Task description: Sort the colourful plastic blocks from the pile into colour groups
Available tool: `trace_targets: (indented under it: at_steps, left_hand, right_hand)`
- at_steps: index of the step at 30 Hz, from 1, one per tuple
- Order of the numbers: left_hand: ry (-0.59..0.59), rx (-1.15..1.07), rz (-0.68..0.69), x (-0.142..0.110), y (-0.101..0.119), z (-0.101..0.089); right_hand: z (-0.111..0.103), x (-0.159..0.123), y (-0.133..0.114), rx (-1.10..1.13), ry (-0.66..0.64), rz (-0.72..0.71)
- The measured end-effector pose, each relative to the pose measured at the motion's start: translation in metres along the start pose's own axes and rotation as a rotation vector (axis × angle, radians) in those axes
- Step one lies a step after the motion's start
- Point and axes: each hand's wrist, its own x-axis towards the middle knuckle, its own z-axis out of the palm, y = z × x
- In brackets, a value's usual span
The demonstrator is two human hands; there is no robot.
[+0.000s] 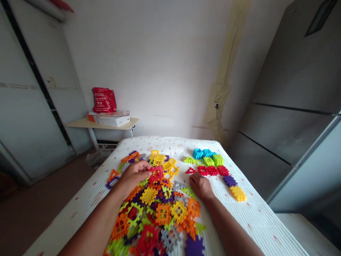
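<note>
My left hand (136, 173) pinches a red interlocking plastic tile (156, 173) with a window cut-out, over the far part of a mixed pile. My right hand (200, 185) rests on the table with its fingers curled in; whatever may be inside them is hidden. Just beyond its knuckles lies a red triangular piece (190, 170), at the left end of a row of red tiles (212, 171). Yellow, orange, green, purple, grey and red tiles make up the pile, among them a solid yellow square (148, 196) and an orange window tile (163, 214).
Blue tiles (204, 153), green tiles (218, 160), a purple stack (229, 181) and a yellow stack (238, 193) stand grouped at the right of the white ribbed table (255, 220). A side table (80, 123) bears a red bag (103, 100). A grey fridge (282, 117) stands right.
</note>
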Motion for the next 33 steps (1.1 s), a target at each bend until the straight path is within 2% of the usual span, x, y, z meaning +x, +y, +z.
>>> trace_targets:
  at_steps: [4, 7, 10, 12, 14, 17, 19, 23, 28, 31, 33]
  left_hand:
    - [0.214, -0.316, -0.076, -0.03, -0.007, 0.027]
    - [0.324, -0.51, -0.119, -0.044, -0.014, 0.05]
    - [0.389, -0.641, -0.149, -0.05, -0.019, 0.071]
    - [0.411, -0.692, -0.162, -0.051, -0.022, 0.081]
    - [0.418, -0.721, -0.176, -0.051, -0.027, 0.087]
    - [0.398, -0.742, -0.199, -0.052, -0.033, 0.091]
    - [0.379, -0.736, -0.208, -0.053, -0.037, 0.092]
    - [0.373, -0.675, -0.222, -0.057, -0.04, 0.088]
    - [0.384, -0.335, -0.234, -0.062, -0.031, 0.08]
    - [0.41, -0.3, -0.244, -0.062, -0.024, 0.078]
    - [0.427, -0.319, -0.244, -0.061, -0.023, 0.079]
  right_hand:
    - [-0.004, 0.0, 0.0, 0.088, 0.007, 0.024]
    - [-0.014, 0.0, -0.009, 0.282, 0.069, 0.087]
    - [-0.031, 0.0, -0.032, 0.517, 0.144, 0.121]
    - [-0.044, -0.002, -0.055, 0.617, 0.144, 0.049]
    - [-0.055, -0.006, -0.078, 0.612, 0.132, -0.048]
    - [-0.064, -0.012, -0.103, 0.464, 0.12, -0.213]
    - [-0.065, -0.016, -0.111, 0.38, 0.112, -0.276]
    - [-0.059, -0.018, -0.11, 0.327, 0.123, -0.338]
    - [-0.052, -0.017, -0.105, 0.27, 0.121, -0.476]
    - [-0.05, -0.017, -0.105, 0.264, 0.107, -0.488]
    - [-0.05, -0.017, -0.107, 0.269, 0.116, -0.448]
